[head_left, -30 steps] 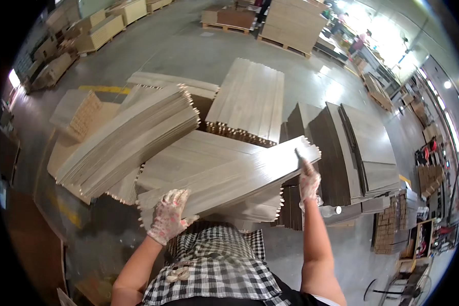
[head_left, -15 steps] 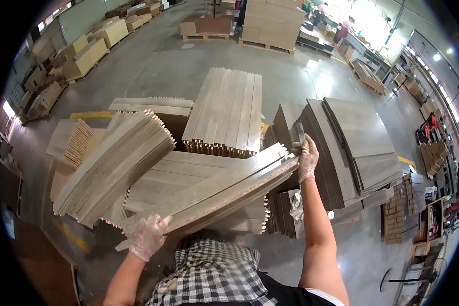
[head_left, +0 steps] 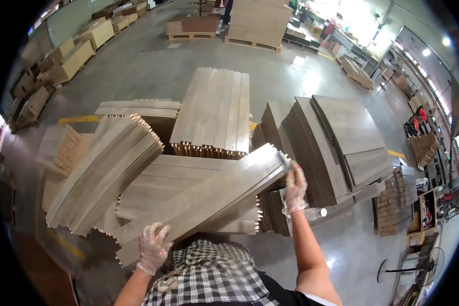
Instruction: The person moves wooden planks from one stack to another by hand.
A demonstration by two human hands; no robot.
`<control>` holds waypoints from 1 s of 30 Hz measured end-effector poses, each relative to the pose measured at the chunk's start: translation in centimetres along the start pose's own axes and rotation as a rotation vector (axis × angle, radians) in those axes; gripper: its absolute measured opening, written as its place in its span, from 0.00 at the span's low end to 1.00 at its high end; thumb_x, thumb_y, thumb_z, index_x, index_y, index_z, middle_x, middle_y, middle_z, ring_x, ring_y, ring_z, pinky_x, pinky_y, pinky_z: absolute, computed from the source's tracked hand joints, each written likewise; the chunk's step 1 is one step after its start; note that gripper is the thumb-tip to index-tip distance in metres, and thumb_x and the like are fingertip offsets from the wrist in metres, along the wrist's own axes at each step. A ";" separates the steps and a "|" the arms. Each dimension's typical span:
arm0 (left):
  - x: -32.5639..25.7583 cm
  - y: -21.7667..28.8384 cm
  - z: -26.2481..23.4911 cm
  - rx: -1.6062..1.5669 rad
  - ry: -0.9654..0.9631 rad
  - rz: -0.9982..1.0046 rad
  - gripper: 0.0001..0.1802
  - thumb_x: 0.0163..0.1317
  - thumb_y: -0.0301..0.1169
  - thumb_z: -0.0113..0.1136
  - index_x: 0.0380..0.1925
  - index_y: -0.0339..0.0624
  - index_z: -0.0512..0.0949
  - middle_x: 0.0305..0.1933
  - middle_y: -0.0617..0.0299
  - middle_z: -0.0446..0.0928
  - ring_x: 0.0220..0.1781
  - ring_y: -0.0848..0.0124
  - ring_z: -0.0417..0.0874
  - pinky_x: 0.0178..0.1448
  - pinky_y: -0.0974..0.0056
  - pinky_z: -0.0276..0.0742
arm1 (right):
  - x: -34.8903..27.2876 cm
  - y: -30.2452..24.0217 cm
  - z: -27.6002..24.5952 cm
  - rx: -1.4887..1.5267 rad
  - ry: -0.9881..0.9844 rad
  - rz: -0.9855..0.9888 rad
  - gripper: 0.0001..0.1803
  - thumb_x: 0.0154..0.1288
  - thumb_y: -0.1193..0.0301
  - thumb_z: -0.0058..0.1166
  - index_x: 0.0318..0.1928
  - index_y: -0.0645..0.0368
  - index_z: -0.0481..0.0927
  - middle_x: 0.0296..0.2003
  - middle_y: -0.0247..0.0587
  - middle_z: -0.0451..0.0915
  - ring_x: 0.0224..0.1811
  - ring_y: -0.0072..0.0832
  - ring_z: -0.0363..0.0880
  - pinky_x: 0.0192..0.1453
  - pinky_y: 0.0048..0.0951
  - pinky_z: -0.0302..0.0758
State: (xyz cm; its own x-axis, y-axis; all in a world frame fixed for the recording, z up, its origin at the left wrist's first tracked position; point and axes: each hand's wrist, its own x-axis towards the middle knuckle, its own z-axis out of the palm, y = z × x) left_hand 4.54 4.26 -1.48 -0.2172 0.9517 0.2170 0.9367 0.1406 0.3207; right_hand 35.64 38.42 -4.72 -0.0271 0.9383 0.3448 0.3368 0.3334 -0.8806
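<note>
A stack of long grey wood-grain boards with small pegs along the ends lies slantwise in front of me. My left hand, in a thin spotted glove, grips the near edge at the stack's left end, fingers over the top face. At the right end, my gloved right hand is closed on a slim greyish tool held against the pegged board end; the tool's kind is not clear. A clear bottle with a white cap lies beside my right wrist.
More grey boards are stacked behind. A fanned pile leans at the left, and wide dark-edged panels stand at the right. Farther off are pallets of cartons, a standing fan and a person.
The top board has turned from showing its raw edge to lying flatter. My right hand has come down to its end with the tool; my left hand has shifted slightly right. The view has shifted.
</note>
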 end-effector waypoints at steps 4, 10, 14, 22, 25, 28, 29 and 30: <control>-0.2 0.8 -0.6 -0.017 0.013 -0.009 0.33 0.36 0.31 0.70 0.50 0.46 0.76 0.52 0.56 0.71 0.53 0.55 0.71 0.56 0.51 0.66 | -7.0 -2.4 2.9 -0.030 -0.492 -0.350 0.18 0.61 0.78 0.55 0.53 0.60 0.78 0.47 0.52 0.81 0.48 0.34 0.83 0.52 0.30 0.78; 0.4 0.6 -0.6 -0.017 -0.009 0.025 0.34 0.36 0.31 0.70 0.50 0.44 0.76 0.52 0.56 0.72 0.53 0.55 0.71 0.56 0.52 0.65 | 0.8 1.8 0.1 -0.362 0.019 -0.383 0.14 0.63 0.75 0.50 0.46 0.51 0.84 0.37 0.48 0.84 0.36 0.35 0.85 0.38 0.33 0.79; 0.8 0.5 -0.8 -0.073 -0.036 0.013 0.33 0.38 0.29 0.68 0.51 0.42 0.75 0.53 0.53 0.70 0.55 0.52 0.69 0.60 0.51 0.64 | 5.3 2.4 -2.3 -0.255 0.019 -0.143 0.17 0.61 0.78 0.53 0.50 0.54 0.82 0.39 0.51 0.83 0.39 0.32 0.84 0.45 0.29 0.79; 0.3 0.3 -0.5 -0.034 -0.030 0.016 0.30 0.39 0.34 0.68 0.49 0.43 0.77 0.52 0.56 0.72 0.53 0.55 0.71 0.58 0.52 0.65 | 3.7 2.5 -1.7 -0.524 -0.138 -0.049 0.19 0.60 0.75 0.55 0.53 0.49 0.80 0.43 0.47 0.82 0.43 0.37 0.84 0.44 0.32 0.79; 0.3 -0.1 -0.3 -0.054 -0.021 0.009 0.31 0.41 0.35 0.67 0.50 0.42 0.76 0.53 0.54 0.72 0.54 0.53 0.70 0.59 0.51 0.65 | 5.0 0.0 -2.4 -0.472 -0.113 0.016 0.18 0.62 0.75 0.55 0.53 0.51 0.80 0.43 0.49 0.82 0.43 0.36 0.84 0.43 0.33 0.79; 0.5 0.1 -0.1 -0.079 -0.031 0.023 0.31 0.42 0.35 0.67 0.51 0.41 0.75 0.53 0.52 0.71 0.55 0.51 0.69 0.60 0.49 0.65 | 0.8 0.7 0.0 -0.203 -0.167 -0.175 0.26 0.53 0.82 0.51 0.56 0.55 0.77 0.44 0.51 0.82 0.41 0.35 0.85 0.43 0.33 0.80; 0.7 0.2 -0.1 -0.069 -0.033 0.028 0.31 0.43 0.36 0.66 0.51 0.41 0.75 0.53 0.52 0.71 0.55 0.51 0.70 0.59 0.49 0.65 | -1.7 1.4 1.3 -0.263 -0.237 -0.193 0.32 0.47 0.85 0.48 0.58 0.55 0.75 0.44 0.51 0.82 0.38 0.34 0.85 0.42 0.33 0.80; 0.4 0.0 -0.2 -0.060 -0.050 0.000 0.31 0.44 0.37 0.66 0.51 0.41 0.75 0.53 0.51 0.71 0.55 0.51 0.70 0.59 0.49 0.65 | -4.3 -1.3 2.9 -0.358 -0.288 -0.299 0.32 0.49 0.82 0.49 0.59 0.53 0.75 0.42 0.50 0.82 0.31 0.31 0.84 0.39 0.31 0.80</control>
State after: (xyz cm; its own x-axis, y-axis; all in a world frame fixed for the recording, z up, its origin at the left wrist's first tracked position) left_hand 4.35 4.57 -1.22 -0.2017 0.9644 0.1712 0.9183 0.1254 0.3756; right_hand 32.57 34.23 -5.99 -0.4105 0.8117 0.4155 0.5728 0.5841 -0.5751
